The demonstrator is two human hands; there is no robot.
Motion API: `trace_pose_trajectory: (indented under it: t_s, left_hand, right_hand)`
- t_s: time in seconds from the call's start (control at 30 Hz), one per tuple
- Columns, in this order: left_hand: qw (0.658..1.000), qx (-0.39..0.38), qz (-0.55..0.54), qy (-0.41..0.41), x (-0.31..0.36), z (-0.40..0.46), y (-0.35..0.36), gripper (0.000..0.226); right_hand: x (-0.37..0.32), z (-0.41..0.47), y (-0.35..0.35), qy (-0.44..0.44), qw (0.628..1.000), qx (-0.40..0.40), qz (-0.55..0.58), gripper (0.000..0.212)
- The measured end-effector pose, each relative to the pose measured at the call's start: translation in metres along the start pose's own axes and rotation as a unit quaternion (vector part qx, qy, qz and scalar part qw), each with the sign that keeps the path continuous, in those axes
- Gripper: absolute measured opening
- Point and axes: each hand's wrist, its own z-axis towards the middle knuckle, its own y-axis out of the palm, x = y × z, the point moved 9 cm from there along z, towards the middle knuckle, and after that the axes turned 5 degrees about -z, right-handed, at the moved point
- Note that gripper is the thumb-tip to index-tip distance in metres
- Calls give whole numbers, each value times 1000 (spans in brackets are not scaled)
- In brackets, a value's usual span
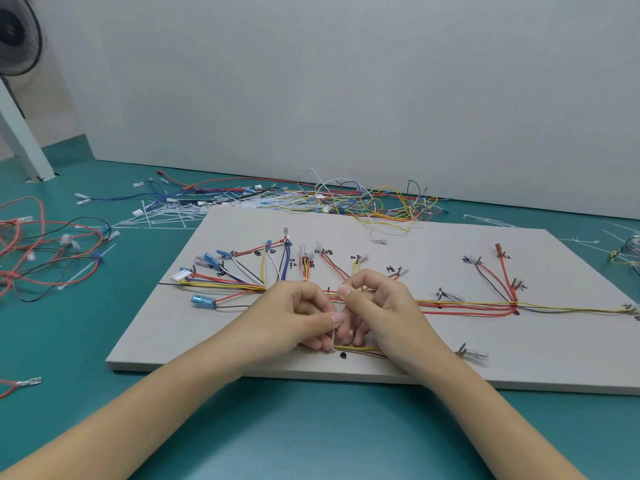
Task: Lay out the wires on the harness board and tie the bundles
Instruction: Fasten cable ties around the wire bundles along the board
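A white cable tie (333, 336) sits at the middle of the grey harness board (180, 327), pinched between the curled fingers of the left hand (294, 315) and the right hand (377, 306). Coloured wires (464, 304) run across the board beside both hands. Loose wires (346, 199) lie beyond the board's far edge.

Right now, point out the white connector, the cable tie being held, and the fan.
white connector (186, 274), head view, housing middle.
cable tie (333, 337), head view, strap below left thumb.
fan (19, 32), head view, grille.
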Motion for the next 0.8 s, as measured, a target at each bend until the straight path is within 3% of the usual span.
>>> trace_pose_trajectory:
  t_s: [0.43, 0.8]
  left_hand:
    - [1000, 14, 20, 14, 4, -3, -1, 21]
    - [1000, 26, 7, 8, 4, -6, -2, 23]
  right_hand:
    - [0, 0, -8, 16, 999, 33, 17, 10]
    - [-1, -2, -6, 29, 998, -57, -9, 18]
